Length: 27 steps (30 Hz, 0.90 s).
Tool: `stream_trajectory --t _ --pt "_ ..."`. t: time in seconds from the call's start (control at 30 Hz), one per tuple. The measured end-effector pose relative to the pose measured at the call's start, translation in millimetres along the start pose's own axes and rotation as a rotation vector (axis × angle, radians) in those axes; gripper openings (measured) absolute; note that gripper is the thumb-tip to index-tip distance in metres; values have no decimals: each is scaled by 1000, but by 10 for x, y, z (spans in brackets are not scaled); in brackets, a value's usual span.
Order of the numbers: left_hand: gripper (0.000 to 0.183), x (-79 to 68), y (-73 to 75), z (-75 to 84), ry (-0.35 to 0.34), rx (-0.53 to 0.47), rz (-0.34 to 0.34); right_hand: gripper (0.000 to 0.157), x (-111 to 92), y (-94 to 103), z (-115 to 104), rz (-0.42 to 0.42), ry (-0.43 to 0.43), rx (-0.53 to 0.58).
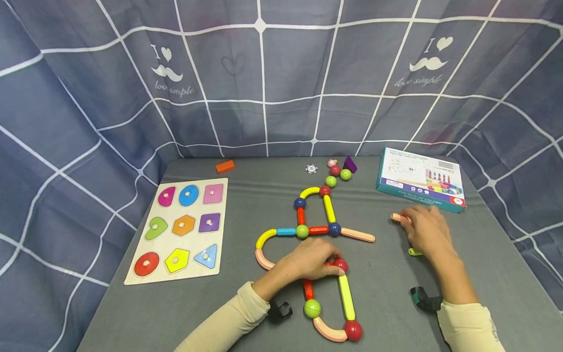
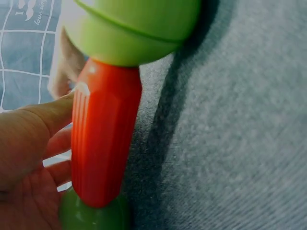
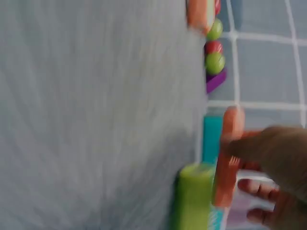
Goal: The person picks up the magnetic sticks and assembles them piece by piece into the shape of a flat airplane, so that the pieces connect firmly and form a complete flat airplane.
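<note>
My left hand [image 1: 311, 259] is over the lower part of a figure made of coloured rods and balls, its thumb and fingers around a red ball [image 1: 340, 265]. A red rod [image 2: 105, 134] stands between green balls in the left wrist view, close to that hand. From the red ball a light green rod [image 1: 346, 297] runs down to a larger red ball [image 1: 353, 330]. My right hand [image 1: 425, 231] pinches a peach rod [image 3: 229, 155], held away from the figure. Under the right wrist lies a short green rod [image 1: 414, 252], partly hidden.
A wooden shape puzzle board [image 1: 221, 205] lies at left, an orange block [image 1: 225, 166] behind it. The toy box [image 1: 420, 178] is at back right. A poker chip [image 1: 311, 168] and a purple prism [image 1: 350, 164] sit at the back. Dark straps [image 1: 425, 299] lie near the forearms.
</note>
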<state>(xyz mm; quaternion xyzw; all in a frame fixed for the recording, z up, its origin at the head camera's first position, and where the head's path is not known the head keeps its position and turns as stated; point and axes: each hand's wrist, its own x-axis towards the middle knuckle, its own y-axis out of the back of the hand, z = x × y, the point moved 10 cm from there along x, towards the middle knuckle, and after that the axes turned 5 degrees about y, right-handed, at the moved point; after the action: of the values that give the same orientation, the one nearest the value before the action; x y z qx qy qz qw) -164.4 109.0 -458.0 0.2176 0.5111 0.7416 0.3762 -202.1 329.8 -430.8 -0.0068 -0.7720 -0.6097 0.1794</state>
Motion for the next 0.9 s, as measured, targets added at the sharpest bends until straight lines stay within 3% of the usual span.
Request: stream_trajectory --t 0.1,0.2,0.4,0.7,0.9 --pt "33 -6 -7 -4 3 -3 0 21 -40 41 -402 49 144 43" --pt "32 -4 -10 -14 10 -9 3 22 -136 -28 -820 8 266 77" --pt "32 1 -19 -25 12 -41 0 17 -318 -231 -1324 -94 375 96" --pt "32 -2 -25 -30 29 -48 -24 24 -347 -282 -1364 -78 381 168" --pt "32 7 -22 -18 23 -18 -40 35 -299 -150 -1026 -11 214 171"
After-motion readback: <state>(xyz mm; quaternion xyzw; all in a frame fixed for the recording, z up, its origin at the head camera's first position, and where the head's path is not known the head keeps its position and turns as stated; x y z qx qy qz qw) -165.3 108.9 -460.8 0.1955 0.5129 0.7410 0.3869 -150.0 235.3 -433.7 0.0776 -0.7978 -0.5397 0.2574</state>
